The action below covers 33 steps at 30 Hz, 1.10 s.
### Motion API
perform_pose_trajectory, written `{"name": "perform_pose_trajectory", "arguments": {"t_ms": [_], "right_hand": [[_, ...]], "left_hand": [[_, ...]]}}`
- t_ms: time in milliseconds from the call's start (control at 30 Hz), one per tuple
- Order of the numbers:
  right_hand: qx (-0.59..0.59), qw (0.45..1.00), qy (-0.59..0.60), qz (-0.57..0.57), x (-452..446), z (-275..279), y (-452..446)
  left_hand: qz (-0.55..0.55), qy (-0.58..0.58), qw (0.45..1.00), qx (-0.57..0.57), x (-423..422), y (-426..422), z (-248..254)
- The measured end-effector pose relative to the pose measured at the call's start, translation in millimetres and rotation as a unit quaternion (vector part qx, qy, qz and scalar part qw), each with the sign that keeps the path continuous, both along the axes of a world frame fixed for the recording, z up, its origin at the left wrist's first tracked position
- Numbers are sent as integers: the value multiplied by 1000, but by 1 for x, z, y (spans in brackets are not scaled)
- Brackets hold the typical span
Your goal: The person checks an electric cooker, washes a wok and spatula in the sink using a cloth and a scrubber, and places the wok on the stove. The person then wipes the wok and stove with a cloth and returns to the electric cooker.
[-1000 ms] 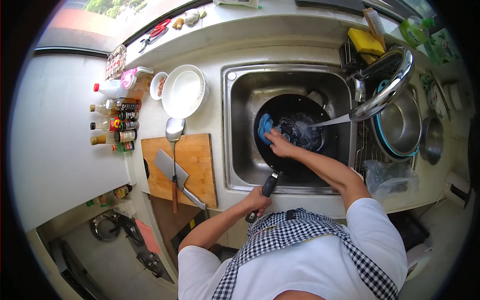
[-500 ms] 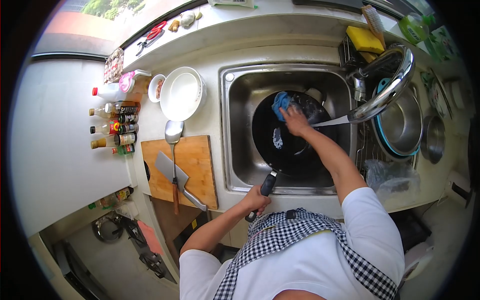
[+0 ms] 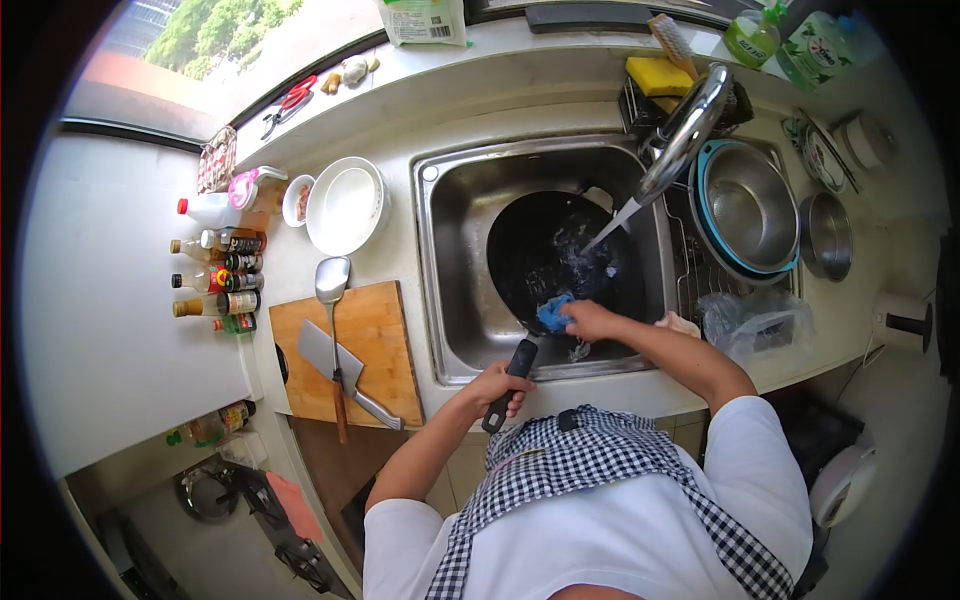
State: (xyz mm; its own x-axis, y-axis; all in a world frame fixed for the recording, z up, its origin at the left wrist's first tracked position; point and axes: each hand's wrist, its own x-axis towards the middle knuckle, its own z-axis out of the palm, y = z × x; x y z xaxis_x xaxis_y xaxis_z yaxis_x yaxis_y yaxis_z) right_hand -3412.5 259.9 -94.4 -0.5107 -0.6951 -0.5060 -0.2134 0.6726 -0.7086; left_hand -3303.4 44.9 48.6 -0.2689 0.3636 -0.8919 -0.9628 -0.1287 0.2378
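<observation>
Daylight fills the window point(image 3: 225, 38) above a pale counter point(image 3: 400, 165), where a steel sink point(image 3: 452, 250) holds our black pan point(image 3: 515, 240). Much of the basin's floor lies hidden under the pan, and our right forearm point(image 3: 670, 350) covers part of the near rim. We cannot make out the pinkish thing point(image 3: 678, 323) just behind that forearm, nor the fingertips of our right hand point(image 3: 588, 320), which grasps a bunched blue cloth point(image 3: 554, 313) against the pan near its handle point(image 3: 524, 357). Our left hand point(image 3: 506, 385) is wrapped around that handle, some fingers out of sight beneath it.

Compared with half a second ago, the cloth has come from the pan's far side to its near edge, while our left hand keeps its hold. Our view has shifted too, so more of the packet point(image 3: 425, 22) on the sill shows.

Overhead, the faucet point(image 3: 700, 120) arches across the sink's far right corner, its stream point(image 3: 612, 224) falling into the pan. To the left, a spatula point(image 3: 332, 278) lies across a cleaver point(image 3: 320, 350) on the cutting board point(image 3: 388, 310); to the right sit metal basins point(image 3: 752, 205) and a crumpled plastic bag point(image 3: 755, 320).
</observation>
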Motion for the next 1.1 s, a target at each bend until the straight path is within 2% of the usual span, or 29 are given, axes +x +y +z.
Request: {"name": "perform_pose_trajectory", "arguments": {"t_ms": [33, 67, 100, 167, 200, 267, 300, 333, 367, 400, 433, 500, 700, 867, 900, 967, 1067, 1100], "right_hand": [[-15, 999, -16, -23, -12, 0, 8], [-6, 995, 3, -102, -23, 12, 14], [44, 989, 6, -142, -37, 24, 22], [-40, 962, 55, -265, -53, 36, 45], [-71, 929, 49, -359, -60, 39, 55], [-201, 867, 4, -456, -69, 74, 74], [-205, 848, 33, -488, -76, 87, 84], [-244, 816, 30, -523, -87, 76, 99], [-277, 773, 10, -570, -84, 116, 92], [-325, 736, 1, -594, -92, 115, 96], [-332, 735, 18, -591, -103, 101, 108], [-307, 744, 92, -586, -112, 110, 107], [-313, 740, 102, -587, -152, 93, 108], [-370, 756, 70, -536, -134, 127, 90], [-413, 741, -28, -528, -128, 127, 95], [-485, 685, -221, -496, -107, 156, 90], [-594, 590, -359, -413, -92, 157, 95], [-637, 556, -372, -383, -83, 159, 94]], "left_hand": [[13, -9, 1000, 23, 0, -2, 2], [19, -6, 999, 26, 1, -4, 2], [26, -5, 999, 30, 3, -5, 2], [36, 8, 999, 30, 7, -3, 3], [37, 20, 999, 25, 6, 0, 5], [32, 39, 999, 6, 7, 6, 12], [25, 47, 998, -10, 5, 7, 18], [18, 55, 998, -28, 4, 8, 25], [13, 63, 997, -45, 3, 7, 33], [8, 70, 996, -63, 3, 5, 41], [0, 75, 994, -81, 4, 2, 48], [-35, 101, 986, -130, 7, -4, 60], [-139, 174, 925, -307, 17, -23, 82], [-248, 242, 847, -403, 12, -45, 102], [-246, 235, 849, -404, 10, -44, 113], [-283, 290, 798, -446, 12, -51, 113], [-325, 310, 762, -467, 17, -58, 109], [-332, 306, 760, -469, 16, -58, 109]]}}
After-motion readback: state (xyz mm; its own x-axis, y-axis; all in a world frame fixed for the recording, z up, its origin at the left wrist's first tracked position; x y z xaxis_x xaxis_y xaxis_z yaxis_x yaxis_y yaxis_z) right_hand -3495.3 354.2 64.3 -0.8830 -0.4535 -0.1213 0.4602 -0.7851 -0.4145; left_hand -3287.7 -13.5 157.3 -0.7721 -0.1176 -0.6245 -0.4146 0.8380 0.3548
